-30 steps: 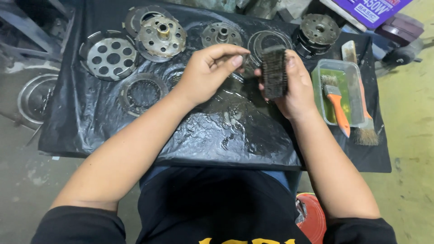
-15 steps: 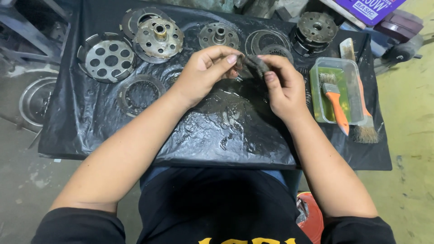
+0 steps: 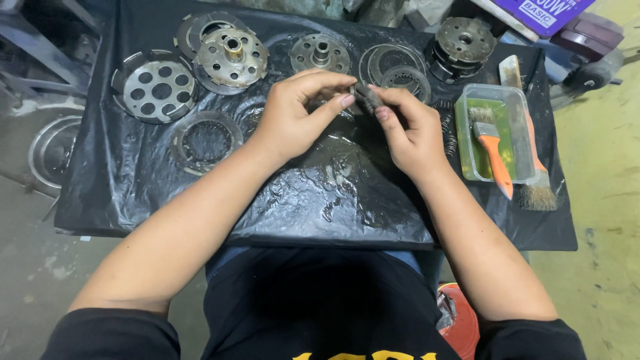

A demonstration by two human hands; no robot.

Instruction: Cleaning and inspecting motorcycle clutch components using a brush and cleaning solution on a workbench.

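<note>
Hands: the left hand (image 3: 293, 117) and right hand (image 3: 407, 130) meet above the middle of the black plastic sheet (image 3: 313, 200), fingertips pinched together on one small dark metal part (image 3: 367, 98).
Grip: both hands are clamped on that part, thumb and forefinger on each side; it is held clear of the sheet, not resting on it.
Change: a second ago the right hand held a flat ribbed piece face-up on its own, with the left hand just beside it; now the piece is turned edge-on and shared between both hands, which have drawn closer.
Meaning: the work looks to have gone from looking the piece over to working on it with the fingers.
Right edge: a clear plastic tray (image 3: 467, 143) with an orange-handled brush (image 3: 493, 150) in it, a second brush (image 3: 533, 180) alongside.
Left side: a flat toothed ring (image 3: 203, 141) near the left forearm.
Far edge: a holed round plate (image 3: 157, 87), a hubbed disc (image 3: 233, 57), a smaller hub (image 3: 320, 53), thin rings (image 3: 393, 67), a stacked round assembly (image 3: 465, 41).
</note>
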